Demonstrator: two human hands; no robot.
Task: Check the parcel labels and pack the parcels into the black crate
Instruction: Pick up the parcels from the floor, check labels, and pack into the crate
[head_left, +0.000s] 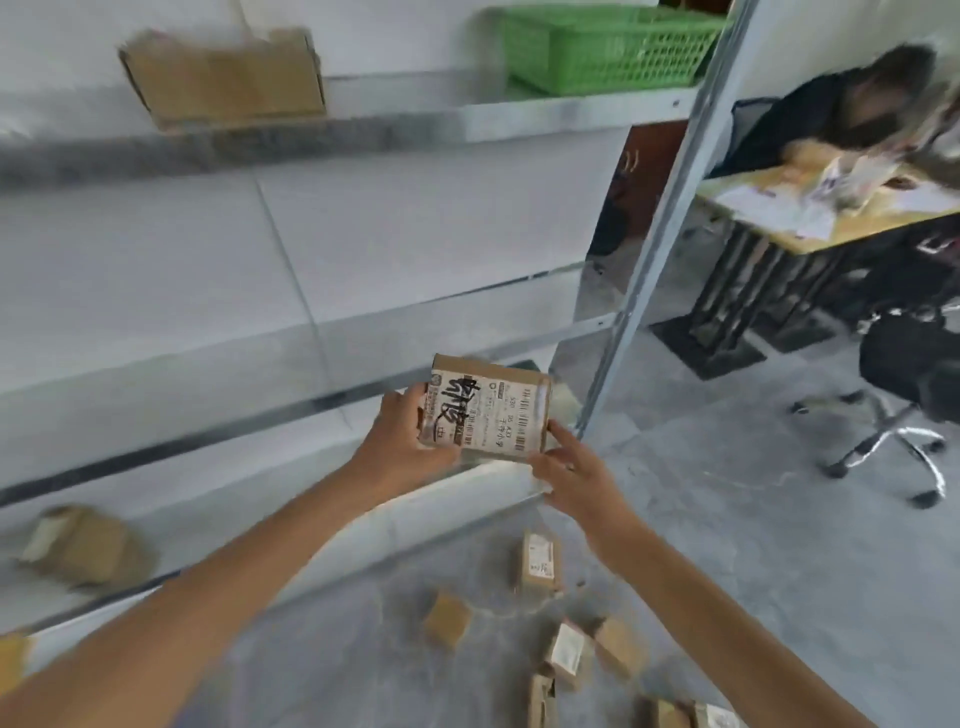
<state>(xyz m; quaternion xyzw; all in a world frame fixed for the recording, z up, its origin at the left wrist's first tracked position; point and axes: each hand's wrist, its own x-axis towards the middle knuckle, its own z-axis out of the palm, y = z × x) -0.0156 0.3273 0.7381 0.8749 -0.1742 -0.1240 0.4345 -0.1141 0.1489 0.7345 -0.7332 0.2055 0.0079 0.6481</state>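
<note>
A small cardboard parcel (498, 410) with a white label and black marker writing is held up in front of the metal shelves, label facing me. My left hand (410, 441) grips its left edge, thumb over the label. My right hand (571, 473) touches its lower right corner with straight fingertips. Several more small parcels lie on the grey floor below, among them one (540, 561) with a label up and a plain one (447, 621). No black crate is in view.
Metal shelving (519, 117) holds a cardboard box (223, 83), a green basket (608, 47) and a crumpled parcel (83, 543) low left. At right, a person sits at a desk (810, 218); an office chair (909, 374) stands on the floor.
</note>
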